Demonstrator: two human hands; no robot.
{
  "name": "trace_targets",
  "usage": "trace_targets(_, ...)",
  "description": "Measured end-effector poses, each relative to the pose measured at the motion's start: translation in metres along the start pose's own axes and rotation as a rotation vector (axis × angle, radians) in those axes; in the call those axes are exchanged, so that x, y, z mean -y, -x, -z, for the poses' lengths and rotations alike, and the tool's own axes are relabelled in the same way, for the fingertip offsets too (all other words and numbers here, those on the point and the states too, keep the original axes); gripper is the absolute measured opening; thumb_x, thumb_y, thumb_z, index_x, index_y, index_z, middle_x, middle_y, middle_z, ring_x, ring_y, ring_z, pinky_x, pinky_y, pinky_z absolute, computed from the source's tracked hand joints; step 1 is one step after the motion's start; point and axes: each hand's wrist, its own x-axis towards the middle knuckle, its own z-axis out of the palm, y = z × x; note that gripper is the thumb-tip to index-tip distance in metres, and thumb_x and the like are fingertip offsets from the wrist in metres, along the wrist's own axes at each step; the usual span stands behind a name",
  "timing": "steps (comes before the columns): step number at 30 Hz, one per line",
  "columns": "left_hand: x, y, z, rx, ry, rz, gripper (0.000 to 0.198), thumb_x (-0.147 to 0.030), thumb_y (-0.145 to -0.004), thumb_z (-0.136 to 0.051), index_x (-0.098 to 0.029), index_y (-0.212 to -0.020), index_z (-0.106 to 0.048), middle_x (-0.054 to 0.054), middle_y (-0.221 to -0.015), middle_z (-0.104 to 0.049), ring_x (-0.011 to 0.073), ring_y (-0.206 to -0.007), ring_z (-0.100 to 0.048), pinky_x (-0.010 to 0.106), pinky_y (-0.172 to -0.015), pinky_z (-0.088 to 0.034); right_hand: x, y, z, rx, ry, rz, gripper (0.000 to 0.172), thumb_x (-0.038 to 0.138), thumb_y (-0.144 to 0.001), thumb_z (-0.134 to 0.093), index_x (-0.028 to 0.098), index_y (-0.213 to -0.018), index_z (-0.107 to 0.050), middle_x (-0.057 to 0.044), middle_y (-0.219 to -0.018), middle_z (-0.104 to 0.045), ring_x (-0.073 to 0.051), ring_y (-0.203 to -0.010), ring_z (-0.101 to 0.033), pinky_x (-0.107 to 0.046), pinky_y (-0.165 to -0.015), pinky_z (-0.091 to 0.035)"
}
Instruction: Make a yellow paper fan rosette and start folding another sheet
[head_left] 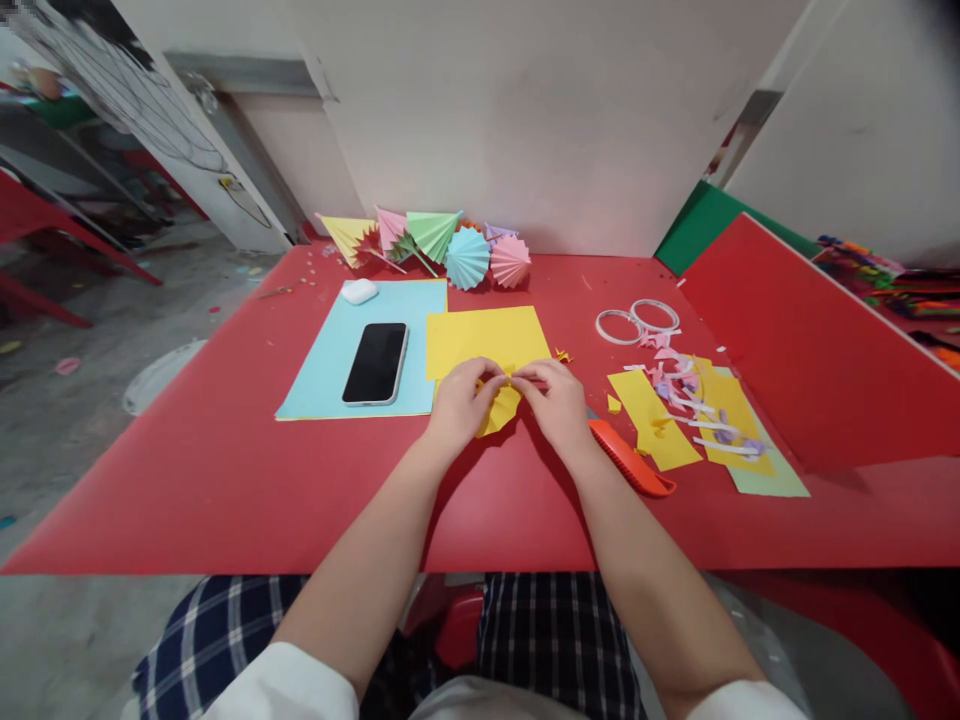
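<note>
Both hands meet over a small piece of folded yellow paper (499, 410) near the middle of the red table. My left hand (466, 400) pinches its left side, and my right hand (553, 400) pinches it from the right, fingertips almost touching. The lower part of the piece fans out in creases; its top is partly hidden by the fingers. Just behind lies a flat yellow sheet (487, 335), overlapping a light blue sheet (307, 385). An orange-handled utility knife (634, 460) rests beside my right wrist.
A phone (376, 362) and a white case (360, 291) lie on the blue sheet. Folded paper umbrellas (466, 258) line the wall. At right are two tape rings (618, 327), paper scraps (679, 395), yellow strips (654, 420) and a leaning red board (817, 350).
</note>
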Motion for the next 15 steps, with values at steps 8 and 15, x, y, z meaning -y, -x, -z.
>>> trace_targets(8,0.0024,-0.0001,-0.0006,0.011,-0.030,-0.011,0.014,-0.030,-0.084,-0.046,-0.020,-0.079,-0.055,0.001,-0.081,-0.060,0.0150,-0.077,-0.054,0.029,-0.070,-0.042,0.0014,0.0001,0.0006,0.030,0.057,-0.023,0.010,0.028,-0.078,-0.055,0.021,-0.075,-0.062,-0.001,-0.080,-0.059,-0.016,-0.076,-0.056,-0.030,-0.070,-0.045)
trace_targets(15,0.0026,-0.0009,0.0004,-0.048,-0.111,-0.051,0.015,-0.032,-0.083,-0.048,-0.020,-0.076,-0.055,0.001,-0.081,-0.061,0.0161,-0.079,-0.054,0.029,-0.072,-0.042,0.0002,-0.0006,0.0020,0.014,0.067,-0.036,0.010,0.028,-0.077,-0.056,0.022,-0.071,-0.061,-0.001,-0.078,-0.059,-0.015,-0.074,-0.055,-0.029,-0.067,-0.043)
